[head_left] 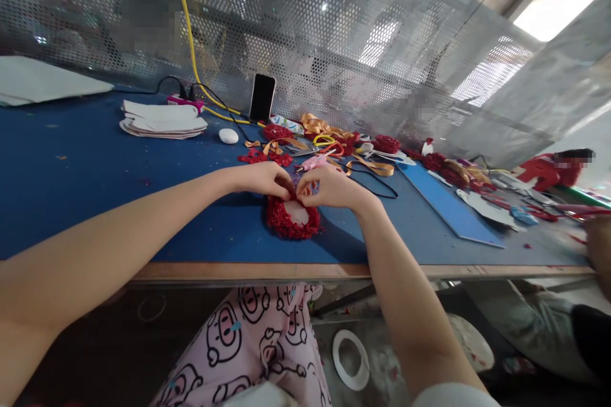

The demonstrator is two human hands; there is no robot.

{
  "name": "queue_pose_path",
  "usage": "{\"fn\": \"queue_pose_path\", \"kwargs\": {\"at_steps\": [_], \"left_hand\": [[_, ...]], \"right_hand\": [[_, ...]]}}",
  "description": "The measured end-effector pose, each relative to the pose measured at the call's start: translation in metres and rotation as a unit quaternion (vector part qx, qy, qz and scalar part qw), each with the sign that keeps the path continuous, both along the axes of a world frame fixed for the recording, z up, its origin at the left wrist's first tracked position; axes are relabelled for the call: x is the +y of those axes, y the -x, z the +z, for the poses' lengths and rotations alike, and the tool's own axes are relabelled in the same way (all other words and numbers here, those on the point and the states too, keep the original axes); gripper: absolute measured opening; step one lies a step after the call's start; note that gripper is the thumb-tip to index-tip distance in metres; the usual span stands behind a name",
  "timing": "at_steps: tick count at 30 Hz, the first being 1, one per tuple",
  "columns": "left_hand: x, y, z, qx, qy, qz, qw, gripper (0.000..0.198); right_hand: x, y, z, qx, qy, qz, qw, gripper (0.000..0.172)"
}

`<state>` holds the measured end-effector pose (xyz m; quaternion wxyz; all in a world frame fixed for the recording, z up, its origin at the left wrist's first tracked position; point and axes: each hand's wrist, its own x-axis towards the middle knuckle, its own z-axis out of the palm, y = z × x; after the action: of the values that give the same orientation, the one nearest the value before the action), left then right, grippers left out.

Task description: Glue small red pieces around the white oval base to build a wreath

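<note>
Ruffled red piece (282, 226) on blue tabletop (214, 238)
Left grip (265, 179) and right grip (330, 186) pinch its far edge, both closed.

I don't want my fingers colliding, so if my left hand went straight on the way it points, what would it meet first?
Probably your right hand, directly opposite at the far edge of the red ruffled piece, though depth there is unclear.
</note>
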<state>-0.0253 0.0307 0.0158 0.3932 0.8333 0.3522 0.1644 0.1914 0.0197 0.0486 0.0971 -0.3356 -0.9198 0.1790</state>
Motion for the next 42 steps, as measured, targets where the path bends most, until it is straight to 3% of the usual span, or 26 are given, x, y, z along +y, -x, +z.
{"fn": "queue_pose_path", "kwargs": {"at_steps": [11,34,42], "left_hand": [[0.0055,0.0013,-0.0066,-0.018,0.019,0.000,1.000,0.030],[-0.0025,-0.0016,0.0027,0.012,0.026,0.014,0.999,0.028],[-0.0016,-0.0004,0.0001,0.015,0.021,0.019,0.999,0.033]], "right_hand": [[-0.0002,0.0028,-0.0062,-0.035,-0.032,-0.002,0.999,0.013],[-0.0048,0.0100,-0.0074,-0.090,-0.086,-0.036,0.992,0.012],[0.0024,0.0007,-0.0071,-0.005,-0.013,0.013,1.000,0.017]]}}
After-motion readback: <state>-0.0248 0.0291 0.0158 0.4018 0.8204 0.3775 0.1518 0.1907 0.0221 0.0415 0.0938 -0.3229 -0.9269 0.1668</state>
